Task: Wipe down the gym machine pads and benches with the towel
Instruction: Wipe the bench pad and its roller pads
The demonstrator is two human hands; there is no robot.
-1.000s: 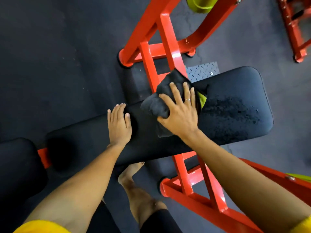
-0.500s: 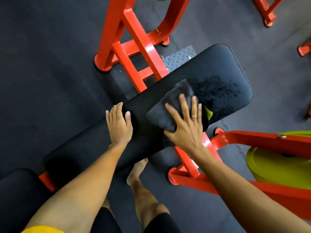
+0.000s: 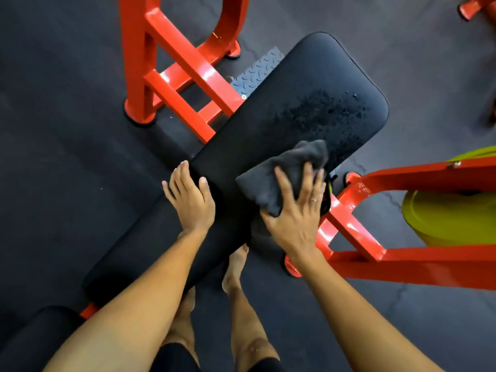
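Pressing towel [image 3: 281,170] beneath right grip [image 3: 298,218], on bench [image 3: 308,84]

One wide-angle camera, worn on the person's head, looks forward and steeply down on the black bench pad [image 3: 308,108], which crosses the frame from lower left to upper right. The view is close: both forearms reach in from the bottom edge, left hand [image 3: 188,200] and right hand [image 3: 295,221] mid-frame, bare feet [image 3: 236,267] directly below.

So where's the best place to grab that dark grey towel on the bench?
Probably the bunched far corner of the dark grey cloth towel, from above: it humps up off the black padded bench, ahead of the flat right hand.
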